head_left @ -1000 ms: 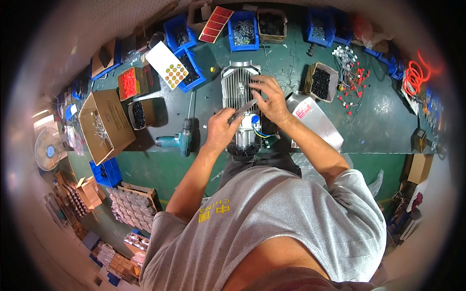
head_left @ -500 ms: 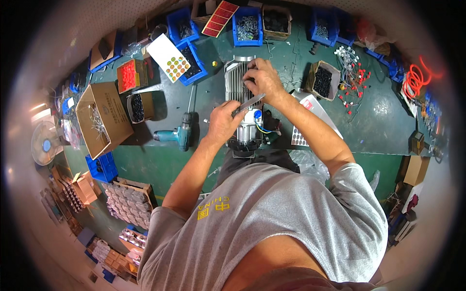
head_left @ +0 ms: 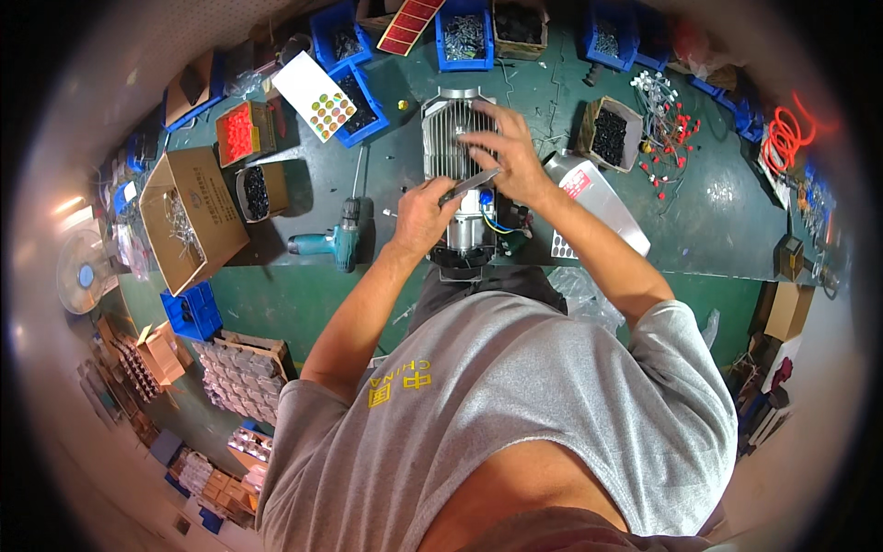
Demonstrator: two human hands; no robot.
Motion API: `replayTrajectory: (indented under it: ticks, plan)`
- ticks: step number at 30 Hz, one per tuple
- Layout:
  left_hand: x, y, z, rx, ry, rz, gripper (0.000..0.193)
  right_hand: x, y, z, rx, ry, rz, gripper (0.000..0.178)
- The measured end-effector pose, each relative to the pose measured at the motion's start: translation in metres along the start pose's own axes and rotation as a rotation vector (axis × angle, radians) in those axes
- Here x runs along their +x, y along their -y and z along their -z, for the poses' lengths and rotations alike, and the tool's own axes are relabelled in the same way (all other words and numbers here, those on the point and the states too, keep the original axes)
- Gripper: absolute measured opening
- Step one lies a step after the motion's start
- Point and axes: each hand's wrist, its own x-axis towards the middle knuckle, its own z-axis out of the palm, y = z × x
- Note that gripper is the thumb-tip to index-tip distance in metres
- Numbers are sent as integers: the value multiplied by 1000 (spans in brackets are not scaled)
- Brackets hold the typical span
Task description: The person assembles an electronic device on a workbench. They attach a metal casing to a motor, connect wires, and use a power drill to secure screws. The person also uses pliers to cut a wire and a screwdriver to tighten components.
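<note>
In front of me stands a motor-like unit with a finned metal housing (head_left: 443,138), a blue round part, a silver cylinder and a black lower end. My left hand (head_left: 425,217) is closed round a slim, pointed grey metal tool (head_left: 471,186), which slants up to the right across the unit. Just over the right side of the fins is my right hand (head_left: 506,156), its fingers apart and slightly blurred. Whether its fingertips touch the fins I cannot tell. Yellow and blue wires (head_left: 498,224) come out beside the silver cylinder.
A teal power drill (head_left: 342,241) lies left of the unit. Sticker sheets (head_left: 303,83), blue bins of screws (head_left: 464,41) and small boxes line the back. At right are a box of black parts (head_left: 611,136), bundled wires (head_left: 664,129) and a silver plate (head_left: 602,207).
My right fingers have spread and lifted from their curled position over the fins. My left hand still holds the metal tool. The whole view has shifted slightly.
</note>
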Motion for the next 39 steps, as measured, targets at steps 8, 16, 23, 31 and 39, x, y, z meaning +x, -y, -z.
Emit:
replayTrajectory:
  ticks: [8,16,23,31,39]
  plan:
    - [-3,6,-4,-71,-34,19,18,-45,5,-19,34,-29,-105,76]
    - [-8,7,0,-273,53,152,21,-42,21,-24,218,-71,-520,125]
    - [-14,9,-6,-369,-8,183,15,-37,44,-21,603,-102,-781,123]
    - [-6,15,-10,-526,-164,260,14,-36,48,-15,631,-58,-847,128]
    - [-5,11,-10,-455,-21,230,14,-38,46,-17,710,-77,-849,119]
